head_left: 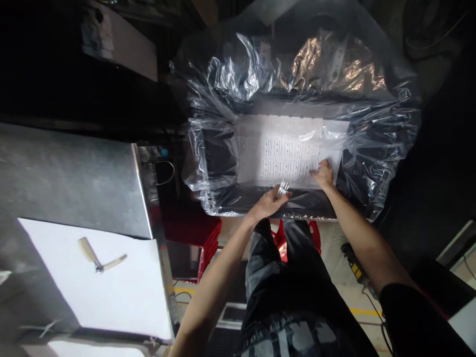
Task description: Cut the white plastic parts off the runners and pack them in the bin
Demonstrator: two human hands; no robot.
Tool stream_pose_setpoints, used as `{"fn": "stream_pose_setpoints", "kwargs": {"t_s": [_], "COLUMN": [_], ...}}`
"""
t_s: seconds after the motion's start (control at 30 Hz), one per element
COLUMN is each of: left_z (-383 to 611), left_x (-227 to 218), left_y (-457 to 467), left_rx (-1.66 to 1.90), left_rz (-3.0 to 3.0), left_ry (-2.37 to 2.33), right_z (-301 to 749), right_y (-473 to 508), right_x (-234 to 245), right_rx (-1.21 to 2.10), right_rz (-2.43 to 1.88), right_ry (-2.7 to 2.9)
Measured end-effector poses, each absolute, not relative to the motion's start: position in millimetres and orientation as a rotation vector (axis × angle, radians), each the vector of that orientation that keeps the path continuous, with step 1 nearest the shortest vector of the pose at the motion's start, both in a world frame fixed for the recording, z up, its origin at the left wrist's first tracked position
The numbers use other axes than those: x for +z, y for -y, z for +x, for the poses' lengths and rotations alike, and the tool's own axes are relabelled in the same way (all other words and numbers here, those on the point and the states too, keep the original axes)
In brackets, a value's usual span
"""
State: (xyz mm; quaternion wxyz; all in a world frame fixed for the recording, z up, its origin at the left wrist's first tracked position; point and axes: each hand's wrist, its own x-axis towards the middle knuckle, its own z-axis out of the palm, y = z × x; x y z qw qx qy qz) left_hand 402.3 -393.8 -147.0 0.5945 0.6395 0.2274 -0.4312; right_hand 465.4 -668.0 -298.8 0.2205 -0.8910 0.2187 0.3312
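My left hand (270, 203) is closed on a small bundle of white strip-like parts (283, 187), held over the near rim of a bin lined with clear plastic film (219, 144). Inside the bin lies a white sheet (334, 130) with rows of small thin pieces (284, 148) laid out side by side. My right hand (324, 174) reaches down to the near right of those rows, its fingers bent and pinched at the sheet. Whatever its fingertips hold is too small to make out.
To the left stands a metal table (74, 178) bearing a white sheet (122, 297) and pliers with pale handles (97, 263). Red crates (201, 238) sit below, beside my legs. A cable and a black-and-yellow device (355, 267) lie on the floor at right.
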Motion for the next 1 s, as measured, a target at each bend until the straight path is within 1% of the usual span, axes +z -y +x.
{"fn": "stream_pose_setpoints", "kwargs": {"t_s": [0.07,0.17,0.27,0.4,0.5,0.7,0.83,1.0], "left_z": [405.1,408.4,412.3,420.0,423.7,419.6,415.6,410.2], "left_x": [-152.7,-159.9,-162.1,-159.7,-159.2,-165.9,-172.9,-168.4], "left_y": [398.1,408.6,419.6,427.6,430.2,432.2,427.9,423.7], "left_rx": [-1.07,-1.081,-1.019,-0.935,-0.904,-0.908,-0.899,-0.956], "left_rz": [1.389,1.25,1.099,0.932,0.901,0.995,1.199,1.431], "left_ry": [-0.527,-0.59,-0.684,-0.744,-0.755,-0.714,-0.662,-0.55], "right_z": [464.8,464.8,463.5,460.1,458.1,451.5,455.7,473.5], "right_y": [665.2,662.5,659.7,652.8,646.3,637.9,654.5,700.8], "right_x": [-297.7,-286.5,-259.0,-211.8,-191.4,-198.4,-209.6,-231.9], "right_rx": [0.91,0.893,0.899,1.037,1.06,0.976,1.015,1.118], "right_rz": [-2.428,-2.347,-2.204,-1.837,-1.619,-1.683,-1.712,-1.997], "right_ry": [-0.603,-0.598,-0.518,-0.253,-0.173,-0.235,-0.277,-0.509]}}
